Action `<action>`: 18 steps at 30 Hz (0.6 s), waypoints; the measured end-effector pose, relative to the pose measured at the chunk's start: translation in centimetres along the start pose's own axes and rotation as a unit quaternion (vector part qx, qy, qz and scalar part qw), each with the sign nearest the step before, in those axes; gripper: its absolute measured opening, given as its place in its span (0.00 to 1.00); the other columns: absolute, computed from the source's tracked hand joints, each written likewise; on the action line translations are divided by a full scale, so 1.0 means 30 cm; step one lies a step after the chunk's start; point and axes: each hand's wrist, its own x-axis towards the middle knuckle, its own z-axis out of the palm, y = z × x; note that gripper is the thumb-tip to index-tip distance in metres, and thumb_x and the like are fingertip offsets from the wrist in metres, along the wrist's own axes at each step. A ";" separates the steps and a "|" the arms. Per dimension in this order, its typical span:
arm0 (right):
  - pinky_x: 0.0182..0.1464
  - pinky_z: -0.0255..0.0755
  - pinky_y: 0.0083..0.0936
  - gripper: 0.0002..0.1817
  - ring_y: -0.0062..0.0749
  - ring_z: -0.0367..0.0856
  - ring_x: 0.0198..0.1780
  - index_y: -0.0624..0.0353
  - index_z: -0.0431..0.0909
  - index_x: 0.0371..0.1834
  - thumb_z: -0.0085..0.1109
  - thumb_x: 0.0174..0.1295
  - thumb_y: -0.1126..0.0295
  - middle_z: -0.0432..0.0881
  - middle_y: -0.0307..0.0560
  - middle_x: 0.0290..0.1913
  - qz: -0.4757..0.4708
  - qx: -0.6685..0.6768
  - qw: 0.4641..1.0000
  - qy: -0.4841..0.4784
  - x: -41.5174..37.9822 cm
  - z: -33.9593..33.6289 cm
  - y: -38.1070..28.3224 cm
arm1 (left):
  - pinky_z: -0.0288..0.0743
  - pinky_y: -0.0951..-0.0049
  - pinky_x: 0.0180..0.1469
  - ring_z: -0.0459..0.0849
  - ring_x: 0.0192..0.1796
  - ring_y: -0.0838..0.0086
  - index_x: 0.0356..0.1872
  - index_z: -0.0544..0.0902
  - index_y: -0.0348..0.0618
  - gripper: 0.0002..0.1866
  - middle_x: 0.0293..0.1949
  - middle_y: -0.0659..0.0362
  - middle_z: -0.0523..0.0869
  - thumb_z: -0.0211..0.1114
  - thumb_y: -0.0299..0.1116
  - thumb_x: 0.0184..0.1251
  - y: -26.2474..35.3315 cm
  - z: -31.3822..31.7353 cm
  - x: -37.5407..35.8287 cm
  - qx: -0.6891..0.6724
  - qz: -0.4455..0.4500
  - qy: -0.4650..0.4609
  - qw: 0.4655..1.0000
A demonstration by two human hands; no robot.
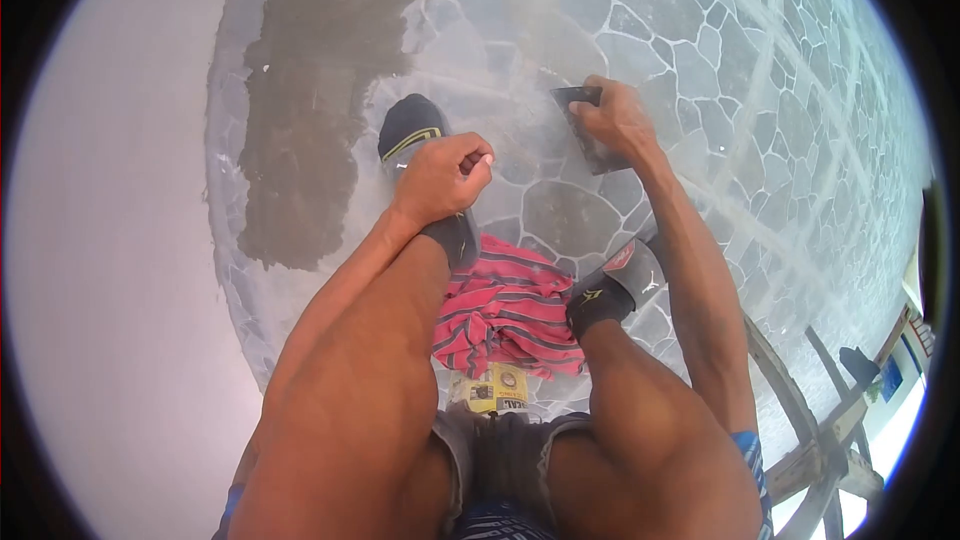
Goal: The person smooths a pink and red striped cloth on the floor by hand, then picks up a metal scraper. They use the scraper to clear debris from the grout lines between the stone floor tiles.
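My right hand [615,122] grips a dark flat scraper [598,148], its blade against the pale stone-patterned floor [655,0]. Nearer the middle, my left hand [445,176] is curled closed above my left foot, with no object visible in its fingers. A dark grey-brown damp patch [320,70] covers the floor at the upper left. Between my feet lies a crumpled pink cloth with dark stripes [510,310]. Just behind the cloth, a container with a yellow label [495,388] is partly hidden by my shorts.
A plain white wall [110,220] runs along the left. My sandalled feet rest on the floor on both sides of the cloth. Wooden beams [800,440] cross at the lower right, near a bright opening.
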 end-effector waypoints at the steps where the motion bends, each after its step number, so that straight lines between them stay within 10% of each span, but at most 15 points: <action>1: 0.48 0.78 0.42 0.16 0.50 0.89 0.42 0.60 0.88 0.48 0.68 0.63 0.61 0.90 0.57 0.38 0.026 0.013 1.000 -0.012 -0.002 -0.035 0.048 | 0.80 0.69 0.35 0.88 0.29 0.68 0.36 0.85 0.38 0.04 0.28 0.54 0.89 0.67 0.27 0.67 0.007 0.001 0.003 0.001 -0.006 0.001 1.000; 2: 0.49 0.78 0.41 0.15 0.49 0.89 0.42 0.59 0.88 0.48 0.68 0.64 0.62 0.91 0.56 0.39 0.116 0.040 0.992 -0.040 -0.022 -0.083 0.036 | 0.80 0.69 0.35 0.88 0.29 0.68 0.36 0.85 0.38 0.04 0.28 0.55 0.88 0.67 0.27 0.67 0.008 0.011 -0.010 0.000 -0.013 -0.002 1.000; 10: 0.55 0.79 0.49 0.12 0.58 0.87 0.50 0.58 0.88 0.45 0.64 0.62 0.65 0.89 0.60 0.42 -0.054 -0.144 0.988 0.023 0.031 0.149 -0.114 | 0.80 0.68 0.35 0.87 0.29 0.66 0.36 0.85 0.39 0.04 0.28 0.54 0.88 0.67 0.28 0.66 0.002 0.021 0.000 0.002 -0.007 -0.015 1.000; 18: 0.52 0.79 0.48 0.14 0.60 0.88 0.48 0.59 0.87 0.48 0.67 0.64 0.64 0.90 0.63 0.43 0.037 0.010 0.999 0.015 -0.052 0.002 0.046 | 0.80 0.68 0.34 0.88 0.29 0.65 0.36 0.86 0.39 0.04 0.27 0.53 0.88 0.67 0.28 0.66 0.001 0.023 -0.013 0.000 -0.017 0.000 1.000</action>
